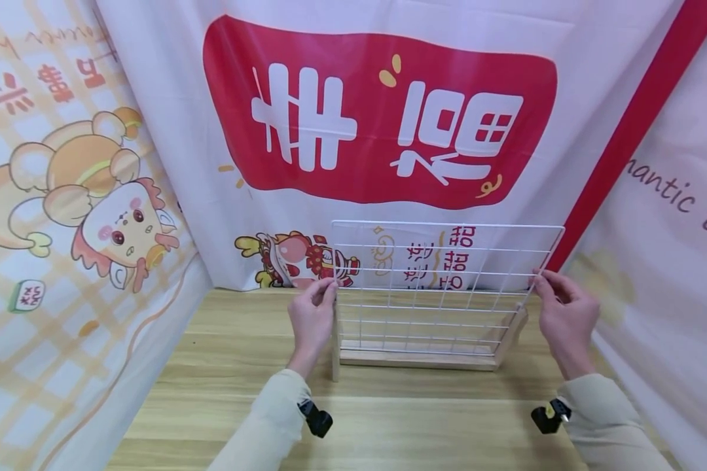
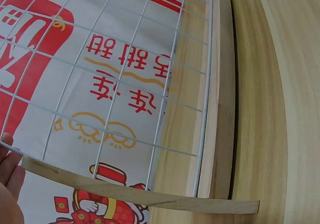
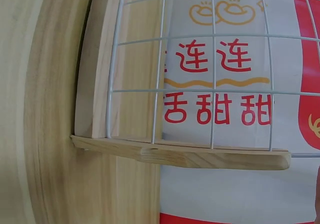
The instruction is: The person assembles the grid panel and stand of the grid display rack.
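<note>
A white wire grid panel [image 1: 448, 224] stands upright, leaning a little, with its lower edge at a pale wooden stand [image 1: 418, 359]. My left hand [image 1: 313, 317] pinches the panel's left side wire, just above the top of the stand's left side piece [image 2: 150, 198]. On the opposite edge, my right hand [image 1: 567, 317] pinches the right side wire, higher than the stand's right side piece [image 3: 220, 158]. In the left wrist view only some fingers [image 2: 11, 171] show at the lower left. The right wrist view catches barely a sliver of the hand.
Beneath the stand is a wood-grain tabletop [image 1: 241, 405]. A white cloth with a red printed patch [image 1: 365, 157] hangs behind the panel. Printed cloths close in the left [image 1: 94, 366] and right [image 1: 671, 275] sides.
</note>
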The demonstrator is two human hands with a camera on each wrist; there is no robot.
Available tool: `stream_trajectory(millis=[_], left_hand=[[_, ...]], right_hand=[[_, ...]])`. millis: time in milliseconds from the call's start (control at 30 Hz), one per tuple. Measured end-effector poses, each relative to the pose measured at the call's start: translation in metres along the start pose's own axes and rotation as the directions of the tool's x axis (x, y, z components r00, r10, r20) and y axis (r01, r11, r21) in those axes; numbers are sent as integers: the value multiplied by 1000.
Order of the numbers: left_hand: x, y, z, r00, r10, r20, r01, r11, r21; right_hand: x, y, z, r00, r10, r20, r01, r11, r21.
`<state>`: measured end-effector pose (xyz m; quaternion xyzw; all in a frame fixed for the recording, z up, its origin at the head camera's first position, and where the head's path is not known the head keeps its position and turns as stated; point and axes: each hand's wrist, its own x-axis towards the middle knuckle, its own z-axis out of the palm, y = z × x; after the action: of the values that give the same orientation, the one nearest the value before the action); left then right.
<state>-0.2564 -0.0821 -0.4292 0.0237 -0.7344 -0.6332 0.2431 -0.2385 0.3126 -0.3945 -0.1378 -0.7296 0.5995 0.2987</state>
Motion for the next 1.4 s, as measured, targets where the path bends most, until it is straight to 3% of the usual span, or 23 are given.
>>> stream_trajectory(millis=[200,700,900,1200,1400], left_hand=[[1,-3,-1,1000,-6,1,6,1000,9],[4,-12,-4,999,11,-31,-11,1000,-12],[10,-13,-4,997,40,-63,-42,999,-31],[27,-13,-8,997,-50,-64,48,998,-32],[43,-14,-9,996,-43,-79,42,999,-12]], right_hand=[[-2,4,6,997,-64,-38,62,997,-52],[-8,3,22,986,-165,-17,160,972,-175],[-5,1,34,990,-138,-7,135,978,-157],[3,3,49,993,-119,2,119,989,-89],[6,-1,59,997,-76,11,77,994,-81]])
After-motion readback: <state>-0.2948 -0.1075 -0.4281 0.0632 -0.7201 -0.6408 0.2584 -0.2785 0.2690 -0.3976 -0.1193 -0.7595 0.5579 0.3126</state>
